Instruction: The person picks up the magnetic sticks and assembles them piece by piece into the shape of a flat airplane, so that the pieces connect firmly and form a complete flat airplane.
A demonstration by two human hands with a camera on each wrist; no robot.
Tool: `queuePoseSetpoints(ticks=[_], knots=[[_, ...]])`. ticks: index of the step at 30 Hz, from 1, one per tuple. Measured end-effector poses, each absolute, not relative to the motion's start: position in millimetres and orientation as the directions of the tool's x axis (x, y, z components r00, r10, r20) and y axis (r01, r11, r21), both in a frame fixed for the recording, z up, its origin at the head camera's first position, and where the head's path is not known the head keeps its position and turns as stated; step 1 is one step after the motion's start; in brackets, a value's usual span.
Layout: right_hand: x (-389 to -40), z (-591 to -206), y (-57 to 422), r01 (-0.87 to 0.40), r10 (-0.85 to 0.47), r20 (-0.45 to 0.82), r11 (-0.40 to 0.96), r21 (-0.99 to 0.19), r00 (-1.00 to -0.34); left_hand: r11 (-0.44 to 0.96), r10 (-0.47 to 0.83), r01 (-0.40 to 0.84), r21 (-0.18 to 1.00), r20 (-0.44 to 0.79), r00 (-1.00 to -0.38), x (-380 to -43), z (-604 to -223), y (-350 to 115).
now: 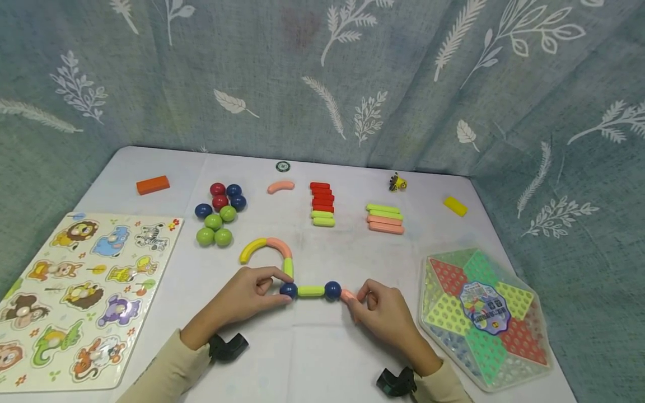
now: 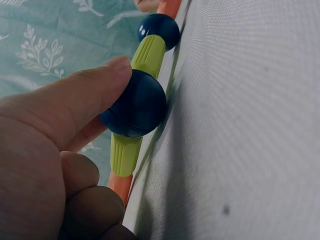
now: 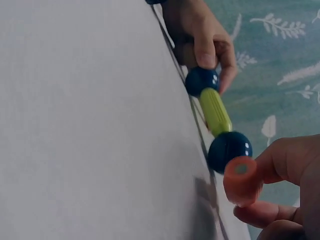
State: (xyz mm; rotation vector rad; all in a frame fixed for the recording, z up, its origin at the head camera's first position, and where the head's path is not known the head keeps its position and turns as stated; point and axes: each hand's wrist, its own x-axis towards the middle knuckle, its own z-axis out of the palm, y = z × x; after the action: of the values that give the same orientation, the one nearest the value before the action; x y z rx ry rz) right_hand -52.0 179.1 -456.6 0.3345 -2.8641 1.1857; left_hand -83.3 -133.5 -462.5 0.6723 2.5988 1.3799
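My left hand (image 1: 250,292) pinches a dark blue ball (image 2: 137,105) between thumb and fingers. From that ball a short lime-green stick (image 1: 311,291) runs right to a second blue ball (image 1: 332,290). A curved orange-pink piece (image 3: 242,187) touches this second ball, and my right hand (image 1: 384,310) pinches it; its round end faces the right wrist camera. Above the left ball, another lime stick (image 1: 288,267) leads into a curved pink piece (image 1: 280,245), then a curved yellow piece (image 1: 252,249), forming a hook shape on the white table.
Loose red, blue and green balls (image 1: 214,222) lie at the back left. Behind the hands are short red and lime sticks (image 1: 323,202), longer sticks (image 1: 385,219) and a curved pink piece (image 1: 280,187). An animal puzzle board (image 1: 166,252) flanks the left, a hexagonal game box (image 1: 425,296) the right.
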Motion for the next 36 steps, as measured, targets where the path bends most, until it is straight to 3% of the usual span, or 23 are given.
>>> queuePoseSetpoints(ticks=[11, 16, 21, 26, 36], knots=[[-53, -451, 179, -0.261, -0.244, 0.125, 0.674, -0.691, -0.962, 0.481, 0.437, 0.316, 0.818, 0.089, -0.895, -82, -462, -132], [-68, -453, 182, -0.411, -0.379, 0.212, 0.584, -0.700, -0.901, 0.495, 0.433, 0.321, 0.807, 0.091, -0.897, -81, -462, -133], [-89, -460, 181, -0.487, -0.522, 0.213, 0.470, -0.736, -0.826, 0.496, 0.440, 0.335, 0.801, 0.101, -0.892, -82, -461, -133], [-100, -463, 181, -0.502, -0.594, 0.182, 0.433, -0.748, -0.784, 0.500, 0.443, 0.337, 0.798, 0.098, -0.891, -83, -462, -132], [-103, -465, 178, -0.459, -0.588, 0.135, 0.447, -0.767, -0.797, 0.503, 0.433, 0.332, 0.798, 0.100, -0.896, -82, -460, -134]])
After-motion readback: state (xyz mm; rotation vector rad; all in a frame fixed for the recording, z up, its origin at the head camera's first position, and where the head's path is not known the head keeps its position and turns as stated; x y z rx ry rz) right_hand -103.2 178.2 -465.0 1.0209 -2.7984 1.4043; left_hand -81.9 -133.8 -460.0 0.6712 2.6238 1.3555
